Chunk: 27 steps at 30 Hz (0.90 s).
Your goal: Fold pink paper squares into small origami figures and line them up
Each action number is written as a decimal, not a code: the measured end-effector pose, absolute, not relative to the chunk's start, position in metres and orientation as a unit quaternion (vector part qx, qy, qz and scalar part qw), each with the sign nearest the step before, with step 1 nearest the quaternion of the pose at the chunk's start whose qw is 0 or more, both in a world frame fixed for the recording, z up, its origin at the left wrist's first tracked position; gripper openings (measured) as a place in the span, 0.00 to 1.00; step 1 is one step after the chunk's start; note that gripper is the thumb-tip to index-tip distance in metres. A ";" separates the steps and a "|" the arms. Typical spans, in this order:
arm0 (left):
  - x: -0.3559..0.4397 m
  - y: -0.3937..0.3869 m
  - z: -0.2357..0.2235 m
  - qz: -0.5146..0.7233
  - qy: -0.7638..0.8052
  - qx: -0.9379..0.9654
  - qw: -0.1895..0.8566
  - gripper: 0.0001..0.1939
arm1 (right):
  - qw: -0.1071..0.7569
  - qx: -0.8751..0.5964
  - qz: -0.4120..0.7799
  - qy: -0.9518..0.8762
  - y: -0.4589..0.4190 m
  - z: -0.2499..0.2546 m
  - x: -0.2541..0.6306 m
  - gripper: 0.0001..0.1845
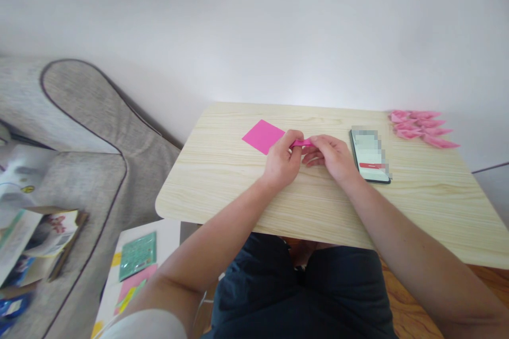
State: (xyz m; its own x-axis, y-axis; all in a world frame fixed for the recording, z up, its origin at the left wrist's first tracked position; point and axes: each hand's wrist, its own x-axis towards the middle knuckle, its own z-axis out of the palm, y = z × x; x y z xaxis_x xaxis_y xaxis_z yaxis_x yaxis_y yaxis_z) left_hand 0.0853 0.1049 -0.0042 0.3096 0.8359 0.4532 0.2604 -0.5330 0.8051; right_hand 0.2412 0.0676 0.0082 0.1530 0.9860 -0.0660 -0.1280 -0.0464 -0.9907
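Observation:
Between my two hands is a narrow folded strip of bright pink paper (304,142), held just above the wooden table. My left hand (284,158) pinches its left end, fingers curled round it. At the other end, my right hand (331,154) grips the strip between thumb and fingertips, the remaining fingers curled below. A flat square of pink paper (262,136) lies on the table just left of my left hand, one corner reaching close behind the fingers. How the strip is folded inside my fingers is partly hidden.
Right of my right hand lies a phone (370,157) with a lit screen. Several folded pink paper pieces (421,127) sit at the table's (222,190) far right. A grey sofa (151,169) stands left; a green packet (138,255) rests on a lower white surface.

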 end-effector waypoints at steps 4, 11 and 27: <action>0.084 0.104 -0.001 0.443 0.365 0.753 0.321 0.08 | 0.561 -0.509 0.501 -0.418 0.071 0.005 0.245 0.14; 0.084 0.105 0.001 0.466 0.339 0.719 0.389 0.04 | 0.570 -0.510 0.430 -0.480 0.068 0.007 0.248 0.14; 0.082 0.114 -0.007 0.516 0.291 0.695 0.407 0.08 | 0.496 -0.529 0.347 -0.595 0.061 0.016 0.261 0.18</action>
State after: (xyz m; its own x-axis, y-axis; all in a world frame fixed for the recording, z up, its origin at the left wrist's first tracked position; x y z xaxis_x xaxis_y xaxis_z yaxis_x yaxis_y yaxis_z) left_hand 0.0820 0.1140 -0.0073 0.2972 0.8247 0.4812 -0.0158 -0.4996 0.8661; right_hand 0.2605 0.0610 0.0158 0.0508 0.9737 0.2223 0.2850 0.1992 -0.9376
